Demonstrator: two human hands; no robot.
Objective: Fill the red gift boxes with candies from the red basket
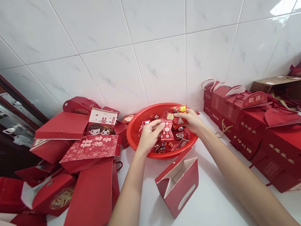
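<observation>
Over a red plastic basket full of wrapped sweets, my left hand is closed on a red candy packet with pale printed dots. My right hand reaches in at the basket's right side, its fingers closed on a red and yellow candy packet; the fingertips partly hide it. Other wrapped sweets lie in the basket beneath both hands. Between my forearms, just in front of the basket, a small red paper gift box stands with its top open.
Red gift boxes are heaped on the left of the white table. More red boxes stand in a row at the right, with a brown cardboard box behind. White wall tiles rise behind the basket.
</observation>
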